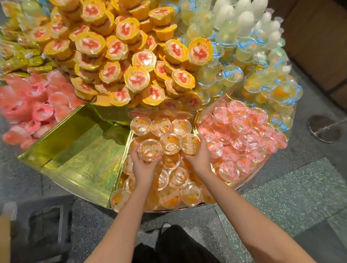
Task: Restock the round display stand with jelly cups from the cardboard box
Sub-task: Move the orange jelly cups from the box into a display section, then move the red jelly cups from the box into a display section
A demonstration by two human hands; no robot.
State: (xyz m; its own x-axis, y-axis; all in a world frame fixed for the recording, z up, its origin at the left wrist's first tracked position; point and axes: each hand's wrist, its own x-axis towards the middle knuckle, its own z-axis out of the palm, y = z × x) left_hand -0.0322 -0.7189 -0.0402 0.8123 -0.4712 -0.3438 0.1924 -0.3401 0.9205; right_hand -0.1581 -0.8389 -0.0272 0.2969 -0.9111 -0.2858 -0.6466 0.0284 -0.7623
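Observation:
The round display stand fills the upper view, split into wedge compartments with gold walls. The wedge straight ahead holds several clear orange jelly cups. My left hand grips one clear orange cup above that pile. My right hand grips another orange cup beside it. A third cup sits between the two held ones. A brown strip at the left edge looks like the cardboard box.
The gold wedge left of my hands is bare. Pink cups fill the right wedge, pink packs the far left. Yellow-lidded cups pile high in the centre. A dark crate stands on the floor at the left.

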